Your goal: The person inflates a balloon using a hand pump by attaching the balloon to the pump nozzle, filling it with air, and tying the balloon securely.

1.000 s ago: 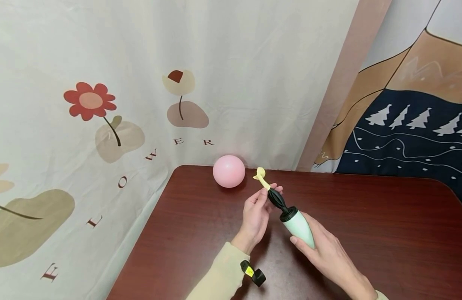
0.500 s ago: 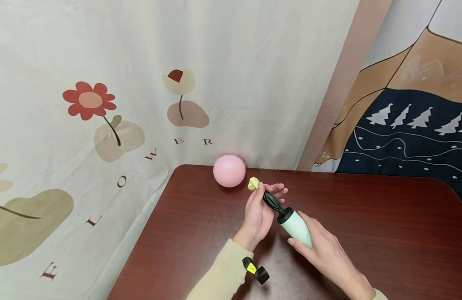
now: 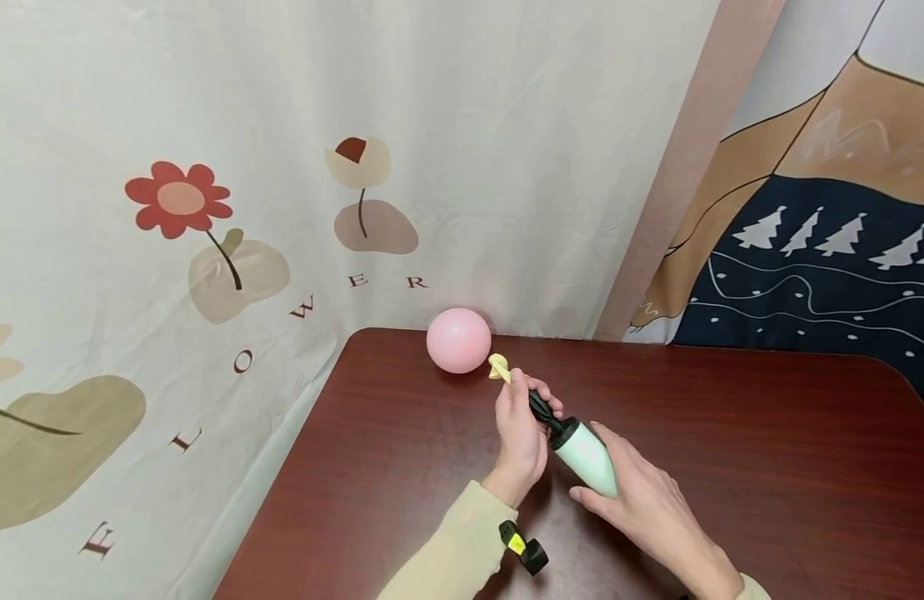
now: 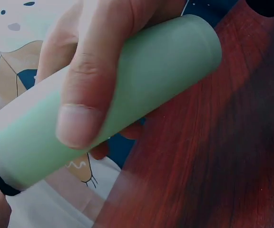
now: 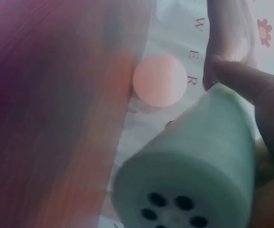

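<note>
A mint-green balloon pump (image 3: 587, 458) with a black nozzle end slants over the table in the head view. My right hand (image 3: 652, 500) grips its green body, and in the left wrist view that hand's thumb (image 4: 84, 104) lies across the barrel. At the nozzle, my left hand (image 3: 523, 437) pinches the neck of a limp yellow balloon (image 3: 497, 365) between thumb and fingers, its fingers curling round the black part. The balloon's flat end sticks out past the thumb. In the right wrist view the pump's holed base (image 5: 175, 216) faces the camera.
An inflated pink balloon (image 3: 458, 340) sits at the far edge of the dark red wooden table (image 3: 769, 467), just beyond the yellow one. Printed cloth curtains (image 3: 521, 167) hang behind the table. A black device (image 3: 523, 547) is strapped to the left sleeve.
The left hand has slid along the yellow balloon's neck and closed more round the nozzle. The pump has shifted slightly left and down; the limp balloon end has dropped toward the left.
</note>
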Tool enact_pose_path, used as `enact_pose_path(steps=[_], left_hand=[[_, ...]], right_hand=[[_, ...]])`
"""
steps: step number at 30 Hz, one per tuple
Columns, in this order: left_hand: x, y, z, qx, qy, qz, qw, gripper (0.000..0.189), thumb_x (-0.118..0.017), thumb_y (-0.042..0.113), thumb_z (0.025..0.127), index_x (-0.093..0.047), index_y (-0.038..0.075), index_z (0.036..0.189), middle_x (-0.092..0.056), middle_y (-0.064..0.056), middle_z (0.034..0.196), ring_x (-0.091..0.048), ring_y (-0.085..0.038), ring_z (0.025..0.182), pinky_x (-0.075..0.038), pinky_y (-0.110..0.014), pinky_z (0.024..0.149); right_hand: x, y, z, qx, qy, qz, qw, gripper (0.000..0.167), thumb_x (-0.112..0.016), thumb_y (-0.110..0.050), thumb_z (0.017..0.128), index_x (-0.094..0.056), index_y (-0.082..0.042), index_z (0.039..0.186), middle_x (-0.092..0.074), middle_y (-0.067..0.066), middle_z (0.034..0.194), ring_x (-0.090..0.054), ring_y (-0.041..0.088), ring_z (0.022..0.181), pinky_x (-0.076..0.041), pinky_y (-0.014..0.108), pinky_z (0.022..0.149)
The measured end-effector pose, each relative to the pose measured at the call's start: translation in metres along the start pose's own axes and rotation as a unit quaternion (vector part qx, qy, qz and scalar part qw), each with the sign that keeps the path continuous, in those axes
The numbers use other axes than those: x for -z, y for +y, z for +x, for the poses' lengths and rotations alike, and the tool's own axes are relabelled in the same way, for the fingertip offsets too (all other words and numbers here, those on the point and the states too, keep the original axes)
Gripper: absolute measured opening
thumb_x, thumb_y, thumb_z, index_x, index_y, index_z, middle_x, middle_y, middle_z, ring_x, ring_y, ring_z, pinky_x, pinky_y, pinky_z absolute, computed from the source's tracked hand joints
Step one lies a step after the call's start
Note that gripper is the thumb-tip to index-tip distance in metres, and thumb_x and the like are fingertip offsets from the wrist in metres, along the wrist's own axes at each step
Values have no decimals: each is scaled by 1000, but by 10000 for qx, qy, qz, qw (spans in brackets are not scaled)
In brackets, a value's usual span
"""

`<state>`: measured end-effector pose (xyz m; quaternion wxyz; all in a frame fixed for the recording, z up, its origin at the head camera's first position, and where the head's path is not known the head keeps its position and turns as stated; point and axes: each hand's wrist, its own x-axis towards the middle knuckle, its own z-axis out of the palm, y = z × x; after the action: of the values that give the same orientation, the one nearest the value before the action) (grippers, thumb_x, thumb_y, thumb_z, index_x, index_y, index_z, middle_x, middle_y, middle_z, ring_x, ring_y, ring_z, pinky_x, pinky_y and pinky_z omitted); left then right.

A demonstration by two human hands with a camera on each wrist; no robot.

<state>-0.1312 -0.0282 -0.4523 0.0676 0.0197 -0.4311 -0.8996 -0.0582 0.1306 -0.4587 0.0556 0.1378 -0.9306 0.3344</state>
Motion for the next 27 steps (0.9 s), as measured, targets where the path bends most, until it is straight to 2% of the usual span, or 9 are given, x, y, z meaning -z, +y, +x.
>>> enact_pose_path(steps=[2,4,7,9,14,18,24,27], left_hand=[[1,0,2,-140,152,29,9998,37,-42,39,113,-50,10,91,-53,-2,79,-56,-12,62,-49,-22,60],[4,2,5,-196,300,26,9994,37,-42,38,113,-50,10,89,-51,-2,78,-52,-11,61,-46,-21,58],[10,6,11,-167,533,-28,9984,36,-42,37,113,-49,11,89,-50,-1,77,-49,-11,60,-44,-20,57],[15,8,16,-114,694,-103,9975,34,-44,36,112,-49,11,90,-49,-1,76,-48,-10,59,-43,-20,56],[29,15,29,-135,987,-263,9947,31,-42,31,113,-48,12,90,-48,0,73,-46,-9,56,-41,-18,53],[36,23,37,-239,1095,-290,9933,29,-38,24,114,-47,11,90,-48,0,71,-46,-9,54,-40,-18,52],[41,36,48,-461,1153,-402,9914,29,-36,22,114,-45,11,89,-46,-1,70,-44,-8,52,-38,-17,49],[43,41,52,-401,1080,-535,9919,30,-37,24,114,-46,12,88,-46,-2,71,-44,-9,52,-37,-17,50]], right_hand=[[1,0,1,-150,-152,-138,9997,78,-91,-35,78,-54,-9,142,-68,8,119,-62,18,86,-49,39,64],[1,0,1,-289,-320,-197,9989,70,-90,-33,77,-58,-10,136,-69,5,107,-61,16,80,-48,37,62],[0,-1,3,-364,-527,-203,9977,57,-86,-31,79,-61,-11,127,-67,0,93,-57,12,71,-46,36,59],[-1,-2,3,-414,-665,-129,9968,55,-85,-33,80,-61,-12,125,-65,0,88,-56,11,68,-45,35,58],[-4,-5,4,-599,-1007,75,9931,58,-84,-42,82,-61,-13,127,-66,-2,89,-55,9,67,-46,34,59],[-5,-6,2,-576,-1030,139,9929,58,-84,-43,83,-62,-15,128,-66,-5,91,-55,7,69,-46,32,61],[3,-7,-5,-583,-1190,271,9908,57,-83,-45,84,-61,-18,129,-65,-8,93,-55,5,72,-46,30,64],[9,-6,-9,-589,-1321,418,9886,58,-83,-45,84,-59,-18,130,-64,-9,94,-55,4,74,-47,29,65]])
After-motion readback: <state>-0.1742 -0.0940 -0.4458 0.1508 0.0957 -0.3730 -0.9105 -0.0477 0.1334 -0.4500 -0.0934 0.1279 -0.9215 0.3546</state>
